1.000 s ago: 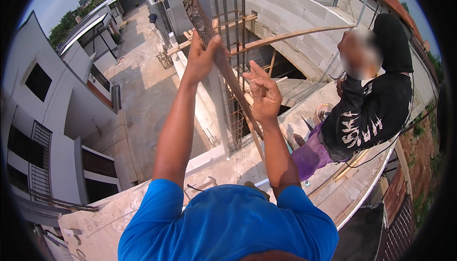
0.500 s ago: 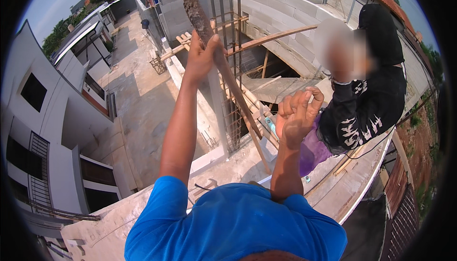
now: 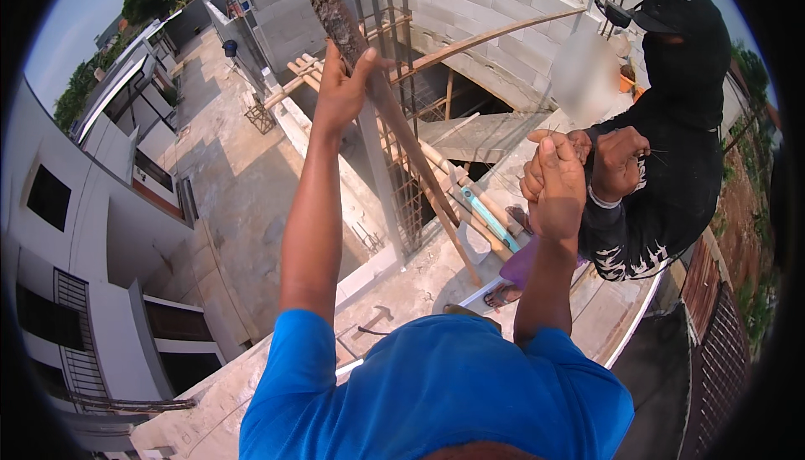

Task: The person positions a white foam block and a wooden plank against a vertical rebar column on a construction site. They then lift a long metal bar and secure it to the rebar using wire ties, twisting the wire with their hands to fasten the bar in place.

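Observation:
My left hand (image 3: 339,99) is wrapped round a rough-edged wooden plank (image 3: 411,137), which stands tilted beside the upright rebar cage (image 3: 402,66). The plank's upper end passes out of view at the top. On the right, my right hand (image 3: 555,187) is raised with its fingers closed; what they hold, if anything, is too small to make out. Right beside it are the hands (image 3: 616,162) of a co-worker in black, with thin wire-like strands sticking out of the fingers. I cannot tell whether our fingers touch.
A teal spirit level (image 3: 490,217) lies by bamboo poles (image 3: 470,229) below. Near my shirt a hammer (image 3: 373,319) rests on the concrete ledge. Beyond the cage is a deep opening (image 3: 478,108), crossed by a wooden board (image 3: 495,36), before a grey block wall (image 3: 503,7).
My right hand has moved right, to the co-worker's hands, its fingers drawing together. The co-worker has straightened, bringing their hands toward mine. My left hand still grips the plank.

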### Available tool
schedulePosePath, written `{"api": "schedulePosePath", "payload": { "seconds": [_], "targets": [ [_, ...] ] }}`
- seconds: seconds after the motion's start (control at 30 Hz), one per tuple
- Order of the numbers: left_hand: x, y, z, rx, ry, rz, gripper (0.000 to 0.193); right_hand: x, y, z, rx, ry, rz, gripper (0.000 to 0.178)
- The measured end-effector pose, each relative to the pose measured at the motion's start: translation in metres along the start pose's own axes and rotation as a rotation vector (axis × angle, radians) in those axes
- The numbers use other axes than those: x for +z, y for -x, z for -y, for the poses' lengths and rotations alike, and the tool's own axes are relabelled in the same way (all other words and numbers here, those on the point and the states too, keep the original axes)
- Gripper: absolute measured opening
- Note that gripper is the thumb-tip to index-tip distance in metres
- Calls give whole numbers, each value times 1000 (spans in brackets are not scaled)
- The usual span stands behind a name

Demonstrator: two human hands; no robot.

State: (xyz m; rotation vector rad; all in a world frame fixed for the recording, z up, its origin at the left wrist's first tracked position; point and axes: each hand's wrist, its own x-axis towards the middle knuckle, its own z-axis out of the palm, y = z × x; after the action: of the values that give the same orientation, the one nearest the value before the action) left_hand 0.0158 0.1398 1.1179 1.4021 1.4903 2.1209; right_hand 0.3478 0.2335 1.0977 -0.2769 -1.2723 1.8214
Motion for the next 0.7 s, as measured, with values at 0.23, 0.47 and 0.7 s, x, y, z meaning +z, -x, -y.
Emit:
{"api": "schedulePosePath", "payload": {
  "seconds": [0.23, 0.47, 0.7],
  "targets": [
    [-3, 9, 7, 60, 43, 22, 44, -20, 57, -61, 91, -107, 169, 26],
    [-1, 13, 3, 60, 5, -9, 42, -37, 65, -120, 328, 464, 185, 30],
    [-9, 18, 7, 10, 27, 27, 40, -5, 55, -83, -184, 463, -59, 23]
  ]
}}
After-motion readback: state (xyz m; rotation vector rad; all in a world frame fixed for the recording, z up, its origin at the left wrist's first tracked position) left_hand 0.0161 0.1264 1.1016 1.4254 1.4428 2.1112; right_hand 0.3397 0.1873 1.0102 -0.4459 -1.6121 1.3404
